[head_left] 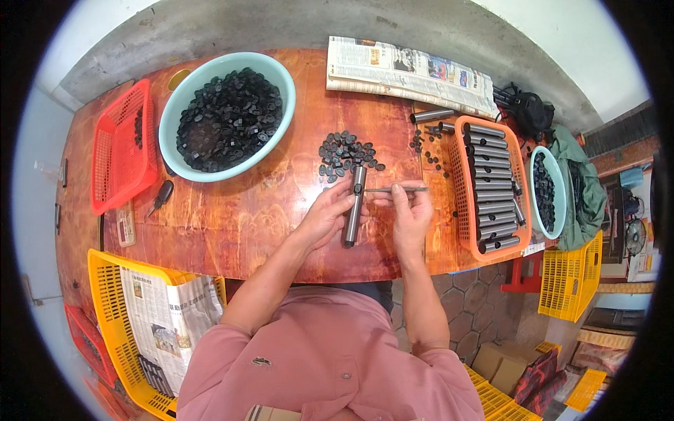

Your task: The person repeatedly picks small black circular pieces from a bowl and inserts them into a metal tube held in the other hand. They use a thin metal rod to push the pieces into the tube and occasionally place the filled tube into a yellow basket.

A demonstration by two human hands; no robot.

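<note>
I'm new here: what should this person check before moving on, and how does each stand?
1. Tube steadied: ok, in the left hand.
2. Thin tool under control: ok, in the right hand.
3. Tool tip touching the tube: cannot tell, too small.
4. Black pieces nearby: ok, loosely piled beyond the hands.
5. Table's left side cleared: not ok, a black-handled tool lies there.

Small, mostly unreadable print covers the folded newspaper (414, 74) and lower newspaper sheets (165, 316).
</note>
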